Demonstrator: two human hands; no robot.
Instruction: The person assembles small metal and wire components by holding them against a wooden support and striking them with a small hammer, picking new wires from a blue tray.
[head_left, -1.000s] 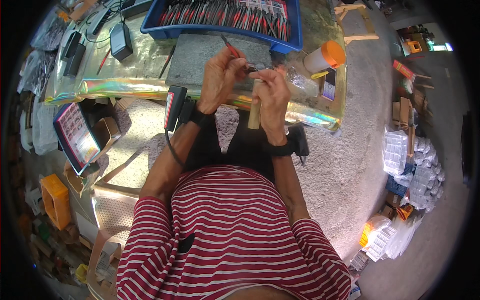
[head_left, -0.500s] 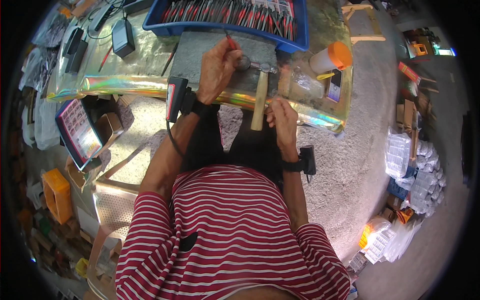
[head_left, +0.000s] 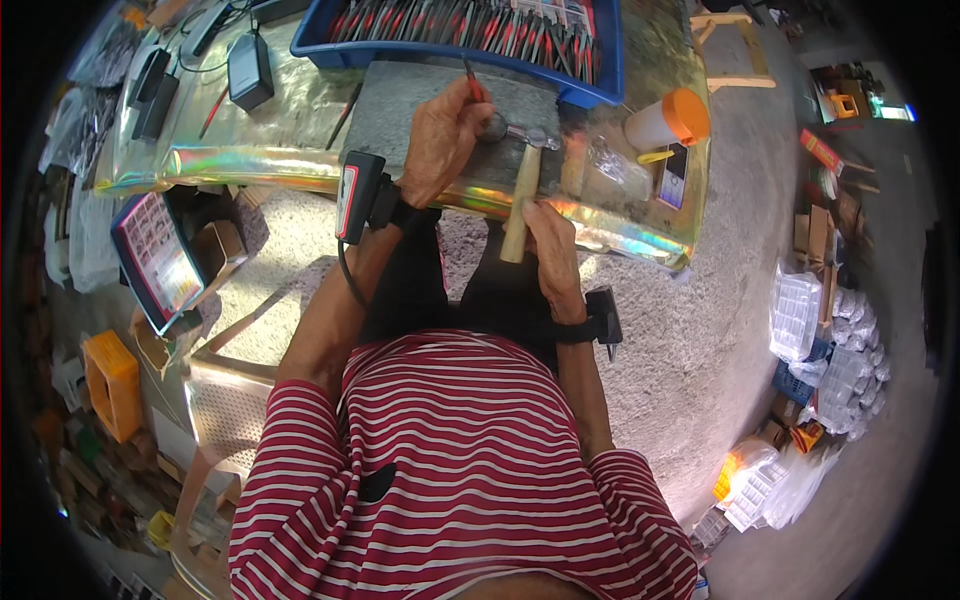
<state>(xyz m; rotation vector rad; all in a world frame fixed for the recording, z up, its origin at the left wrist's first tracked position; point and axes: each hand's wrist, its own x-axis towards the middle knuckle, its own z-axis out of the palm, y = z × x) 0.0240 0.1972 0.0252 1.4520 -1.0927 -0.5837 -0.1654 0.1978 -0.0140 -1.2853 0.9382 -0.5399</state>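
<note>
My left hand (head_left: 440, 140) is closed in a pinch around a slim red-and-black tool (head_left: 475, 88), its dark tip pointing away from me over a grey slab (head_left: 385, 105). Too little of the tool shows to tell its exact kind. Just right of those fingers lies the metal head of a hammer (head_left: 522, 185), its pale wooden handle reaching over the table's near edge. My right hand (head_left: 552, 245) is at that handle, fingers curled against its right side; some fingertips are hidden. Beyond the slab, a blue tray (head_left: 450, 50) holds many similar red-and-black tools.
An orange-lidded container (head_left: 660, 122), a clear plastic bag (head_left: 618, 168) and a phone-like object (head_left: 674, 175) occupy the table's right side. Black boxes with cables, including a dark adapter (head_left: 249, 75), lie at left. A plastic chair (head_left: 222, 405) stands by my left arm.
My right hand has shifted left, from beside the hammer handle to contact with it. My left hand still pinches the slim tool, nudged slightly to the right.
</note>
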